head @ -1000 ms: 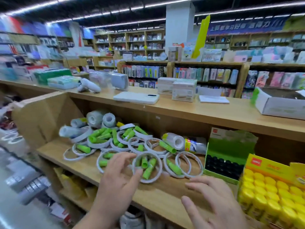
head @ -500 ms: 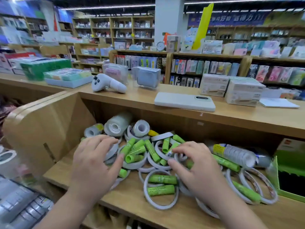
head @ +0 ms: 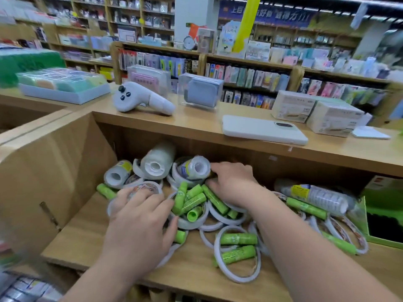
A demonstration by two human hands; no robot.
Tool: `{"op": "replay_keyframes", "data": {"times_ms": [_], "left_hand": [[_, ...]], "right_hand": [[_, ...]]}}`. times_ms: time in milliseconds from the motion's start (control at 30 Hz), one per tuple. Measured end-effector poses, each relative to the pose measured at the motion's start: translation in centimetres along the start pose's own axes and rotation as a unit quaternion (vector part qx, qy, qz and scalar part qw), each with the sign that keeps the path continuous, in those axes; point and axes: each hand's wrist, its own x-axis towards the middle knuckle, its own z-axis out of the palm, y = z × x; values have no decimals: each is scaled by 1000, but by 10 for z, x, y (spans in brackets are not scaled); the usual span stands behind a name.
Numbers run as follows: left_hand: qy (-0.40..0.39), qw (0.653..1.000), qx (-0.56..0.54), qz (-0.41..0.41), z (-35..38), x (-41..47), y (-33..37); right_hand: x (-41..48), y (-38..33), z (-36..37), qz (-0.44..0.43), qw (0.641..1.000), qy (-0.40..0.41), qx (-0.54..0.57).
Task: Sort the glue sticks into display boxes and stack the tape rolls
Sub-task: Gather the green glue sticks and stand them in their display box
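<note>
Now pressing the left hand (head: 139,219), fingers spread wide, flat on thin tape rolls (head: 144,186) at the left of the shelf (head: 91,240). Reaching the right hand (head: 233,184) into heaped green glue sticks (head: 192,201), fingertips beside a wrapped roll pack (head: 194,168); cannot tell whether gripping. More sticks lying inside loose rolls nearer the edge.

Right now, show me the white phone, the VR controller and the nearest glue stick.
white phone (head: 263,130): head view, middle of its back.
VR controller (head: 127,99): head view, its button face.
nearest glue stick (head: 236,255): head view, middle of its green body.
</note>
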Motion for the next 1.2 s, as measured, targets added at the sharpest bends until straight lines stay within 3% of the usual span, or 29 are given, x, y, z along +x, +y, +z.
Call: {"op": "replay_keyframes", "data": {"times_ms": [200,400,533,633,700,767,800,867,900,933,1000,1033,1100,1200], "left_hand": [[12,1000,-23,1,-2,-3,-4],[26,997,-71,4,-12,-3,0],[108,982,-143,62,-16,0,18],[44,958,-277,66,-16,-3,38],[-86,905,-417,7,-21,-4,53],[-192,790,-580,-53,-18,-6,64],[-201,747,-628,-85,-16,-8,66],[-188,698,-673,-159,-15,-9,67],[-176,672,-690,-205,-14,-10,66],[-162,644,-703,-255,-13,-12,64],[-134,594,-726,-319,-10,-16,62],[-132,577,-734,-333,-11,-17,62],[-143,550,-750,-339,-12,-20,62],[-156,517,-767,-346,-10,-28,66]], "right_hand": [[-5,5,12,29,987,126,99],[-56,21,1,-64,927,278,244],[-115,23,-9,-55,884,258,385],[-139,15,-1,-69,877,202,431],[-145,10,8,-78,874,162,451],[-147,10,16,-69,856,140,494],[-147,14,20,-61,837,145,524],[-150,24,24,-32,812,177,555],[-151,31,24,-18,824,190,533],[-152,38,26,-9,860,191,473],[-152,48,30,-16,953,146,266],[-150,49,32,-30,978,117,169],[-147,47,36,-51,993,79,69],[-143,42,36,-55,994,78,52]]}}
